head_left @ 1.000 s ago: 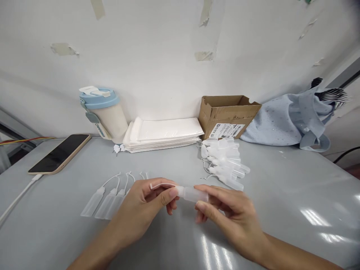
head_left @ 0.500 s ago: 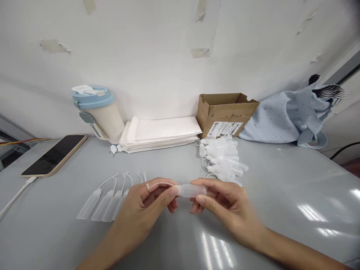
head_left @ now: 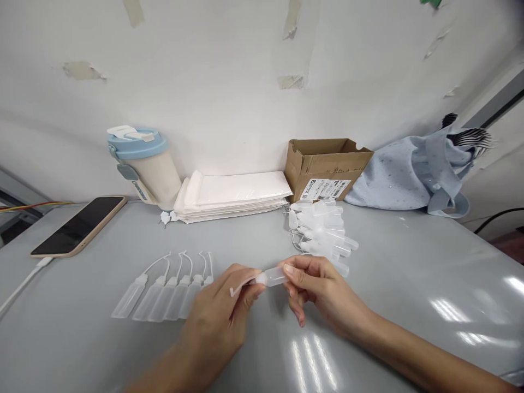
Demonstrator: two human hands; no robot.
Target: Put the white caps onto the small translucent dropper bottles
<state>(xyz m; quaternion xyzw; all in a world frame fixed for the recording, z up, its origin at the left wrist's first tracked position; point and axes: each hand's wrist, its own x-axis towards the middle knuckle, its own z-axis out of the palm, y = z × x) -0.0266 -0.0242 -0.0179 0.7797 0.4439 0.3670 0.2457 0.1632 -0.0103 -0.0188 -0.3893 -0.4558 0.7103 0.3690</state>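
Between my two hands, a small translucent plastic squeeze bottle (head_left: 275, 277) lies nearly level above the table. My left hand (head_left: 223, 305) pinches its white neck end, where a thin strap curves back toward the fingers. The body's other end sits between the thumb and fingers of my right hand (head_left: 315, 284). Left of my left hand, several similar bottles (head_left: 158, 299) lie in a row with their straps pointing away from me. Behind my right hand is a loose pile of more such bottles (head_left: 323, 226). The fingers hide part of the held bottle's neck.
A phone (head_left: 79, 226) with a white cable lies at the left. Along the wall stand a tumbler (head_left: 153, 174) with a blue lid, a stack of white packets (head_left: 241, 188), an open cardboard box (head_left: 323, 169) and a light blue cloth bag (head_left: 397, 174).
My left hand has turned and its grip at the neck has shifted. The bottle is now slightly tilted, its right end higher. My right fingers have moved to a pinch at the bottle's end.
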